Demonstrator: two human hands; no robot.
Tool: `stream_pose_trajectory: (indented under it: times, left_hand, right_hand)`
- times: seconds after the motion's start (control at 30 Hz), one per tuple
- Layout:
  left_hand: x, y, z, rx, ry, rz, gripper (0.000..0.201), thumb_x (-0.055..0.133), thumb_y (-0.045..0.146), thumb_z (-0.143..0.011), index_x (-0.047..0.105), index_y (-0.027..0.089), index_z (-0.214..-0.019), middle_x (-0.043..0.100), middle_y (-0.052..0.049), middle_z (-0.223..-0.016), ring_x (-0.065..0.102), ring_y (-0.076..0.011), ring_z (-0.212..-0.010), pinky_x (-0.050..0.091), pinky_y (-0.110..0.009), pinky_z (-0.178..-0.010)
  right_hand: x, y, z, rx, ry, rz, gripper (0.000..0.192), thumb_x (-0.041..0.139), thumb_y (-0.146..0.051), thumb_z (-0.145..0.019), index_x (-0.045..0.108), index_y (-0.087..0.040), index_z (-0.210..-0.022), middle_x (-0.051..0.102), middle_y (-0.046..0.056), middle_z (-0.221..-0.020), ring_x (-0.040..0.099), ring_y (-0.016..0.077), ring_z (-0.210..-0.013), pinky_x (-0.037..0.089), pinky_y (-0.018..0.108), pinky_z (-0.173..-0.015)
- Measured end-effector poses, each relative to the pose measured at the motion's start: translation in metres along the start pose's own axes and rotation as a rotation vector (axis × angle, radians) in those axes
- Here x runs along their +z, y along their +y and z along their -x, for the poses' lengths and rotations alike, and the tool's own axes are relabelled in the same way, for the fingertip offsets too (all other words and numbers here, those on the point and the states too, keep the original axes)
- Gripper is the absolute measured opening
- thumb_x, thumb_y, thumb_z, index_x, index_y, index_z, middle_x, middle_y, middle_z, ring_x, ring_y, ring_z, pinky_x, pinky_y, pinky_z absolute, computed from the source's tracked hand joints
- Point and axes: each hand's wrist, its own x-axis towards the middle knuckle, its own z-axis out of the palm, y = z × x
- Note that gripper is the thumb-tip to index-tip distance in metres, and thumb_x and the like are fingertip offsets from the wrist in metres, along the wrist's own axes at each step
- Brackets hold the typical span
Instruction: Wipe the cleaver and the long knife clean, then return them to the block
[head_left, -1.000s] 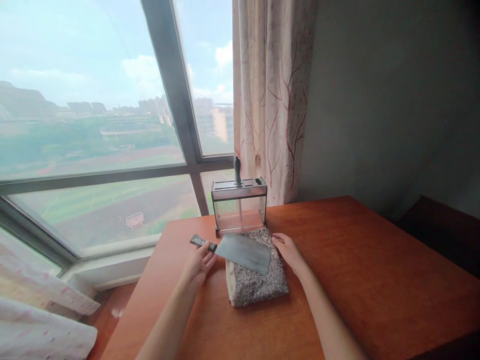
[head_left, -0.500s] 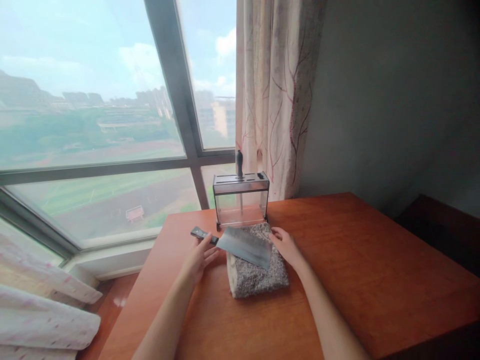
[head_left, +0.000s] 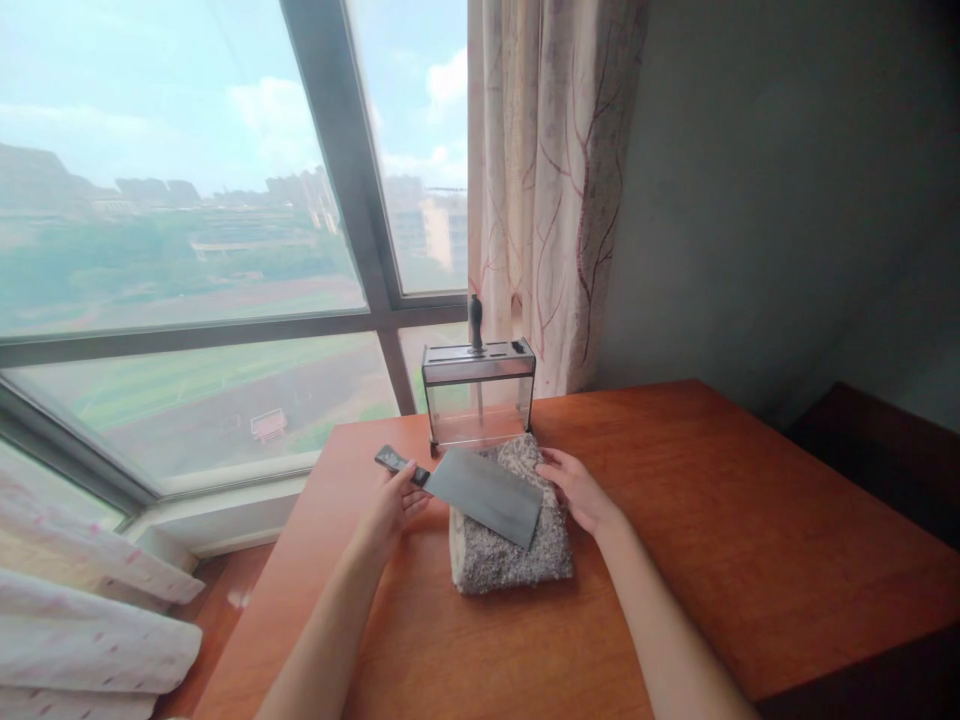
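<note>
My left hand (head_left: 390, 505) grips a cleaver (head_left: 487, 495) by its black riveted handle, thumb on top and fingers beneath. The broad steel blade points right and slants toward me over a folded, shaggy grey towel (head_left: 514, 565). Whether the blade rests on the cloth or hovers just above it, I cannot tell. At the towel's far right edge, my right hand (head_left: 574, 485) has its fingers closed on the cloth, which is slightly raised there. Directly behind the towel stands a clear-sided knife block (head_left: 480, 375) with one black-handled tool upright in it.
All of this is on a reddish-brown wooden table (head_left: 712, 520). A large window (head_left: 180, 330) lies beyond its left side, and a patterned curtain (head_left: 555, 200) hangs behind the block. Another curtain (head_left: 90, 640) hangs at the lower left.
The cleaver blade has turned slightly, showing its flat face more. The towel's far edge has risen a little by my right hand. The view has shifted slightly.
</note>
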Motion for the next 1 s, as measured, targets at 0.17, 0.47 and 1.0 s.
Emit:
stream_pose_trajectory:
  times: [0.17, 0.47, 1.0]
  left_hand:
    - [0.003, 0.004, 0.007, 0.016, -0.071, 0.009, 0.021, 0.066, 0.028, -0.076, 0.050, 0.019, -0.085, 0.064, -0.001, -0.061, 0.058, -0.0094, -0.046, 0.045, -0.015, -0.044]
    - [0.016, -0.001, 0.016, -0.017, -0.140, 0.002, 0.024, 0.067, 0.034, -0.073, 0.050, 0.019, -0.080, 0.063, 0.000, -0.062, 0.058, -0.0096, -0.047, 0.044, -0.016, -0.044]
    - [0.019, -0.020, 0.012, 0.037, -0.152, -0.082, 0.035, 0.074, 0.040, -0.068, 0.058, 0.018, -0.091, 0.063, 0.001, -0.064, 0.056, -0.0080, -0.047, 0.041, -0.016, -0.043]
  right_hand:
    - [0.002, -0.003, 0.003, 0.046, -0.066, -0.093, 0.031, 0.068, -0.029, -0.069, 0.065, -0.018, -0.097, 0.071, 0.004, -0.086, 0.065, 0.0202, -0.077, 0.047, 0.028, -0.064]
    - [-0.008, -0.019, 0.007, 0.003, -0.050, 0.039, 0.036, 0.067, -0.040, -0.070, 0.068, -0.018, -0.098, 0.072, 0.002, -0.082, 0.064, 0.0193, -0.071, 0.045, 0.027, -0.064]
    - [0.017, -0.022, 0.024, 0.033, -0.319, -0.009, 0.043, 0.075, -0.038, -0.069, 0.065, -0.021, -0.107, 0.066, 0.006, -0.110, 0.059, 0.0214, -0.104, 0.043, 0.035, -0.094]
